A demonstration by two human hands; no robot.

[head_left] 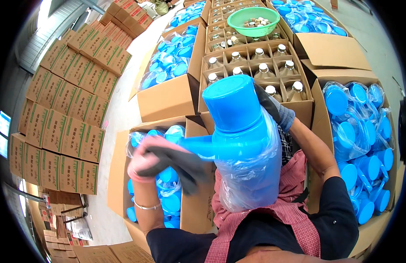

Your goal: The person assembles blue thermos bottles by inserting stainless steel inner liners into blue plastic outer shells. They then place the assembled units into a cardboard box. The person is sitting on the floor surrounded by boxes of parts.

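Note:
A large blue plastic jug (pixel 242 144) stands tilted before my chest, its lid up and its handle pointing left. A clear plastic bag wraps its lower body. My right hand (pixel 273 107), in a dark grey glove, grips the jug's far right side below the lid; the jug hides some of its fingers. Beside the handle is my left hand (pixel 168 162), in a pink and black glove. Motion smears its fingers, so their hold on the handle is unclear. Below the left hand, an open carton (pixel 198 206) contains more blue jugs, some in clear plastic.
Ahead, a divided carton (pixel 258 107) holds glass bottles with white caps. A green basin (pixel 253 30) with small pieces sits farther back. Another carton of blue jugs (pixel 365 166) stands at right, and one (pixel 168 103) at far left. Stacked closed cartons (pixel 67 127) line the left side.

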